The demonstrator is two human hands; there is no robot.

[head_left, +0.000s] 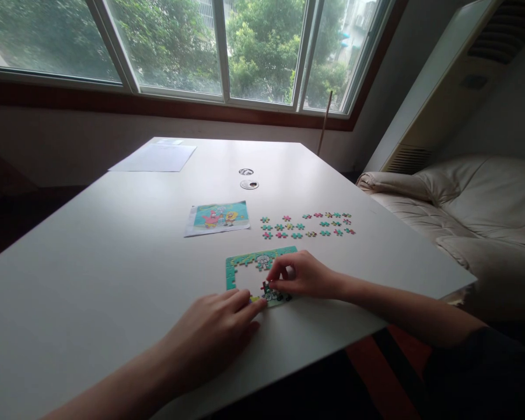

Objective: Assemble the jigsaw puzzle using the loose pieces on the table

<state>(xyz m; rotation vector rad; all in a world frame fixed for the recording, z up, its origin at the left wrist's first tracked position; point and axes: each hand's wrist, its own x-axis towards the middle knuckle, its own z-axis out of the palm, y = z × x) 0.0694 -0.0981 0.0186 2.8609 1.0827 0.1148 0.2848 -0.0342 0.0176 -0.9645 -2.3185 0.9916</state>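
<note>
A rectangular jigsaw puzzle [230, 273], its border of interlocked teal pieces framing a jagged gap, lies flat on the smooth white tabletop [114, 262]. At its 3 o'clock, the right hand [305, 274] pinches a small knobbed piece [265, 286] between thumb and forefinger; at 7 o'clock, the left hand [221, 318] rests with loosely extended fingers on the lower edge. Loose cut pieces [300, 226] sit in rows at 1 o'clock, a paper picture [221, 217] at 11, 2 round discs [249, 185] farther off at 12.

The left hand [223, 318] touches the puzzle [230, 274]; the right hand [304, 274] pinches a puzzle piece [265, 286]. Loose pieces [297, 235] lie beyond on the worktop [135, 233].
</note>
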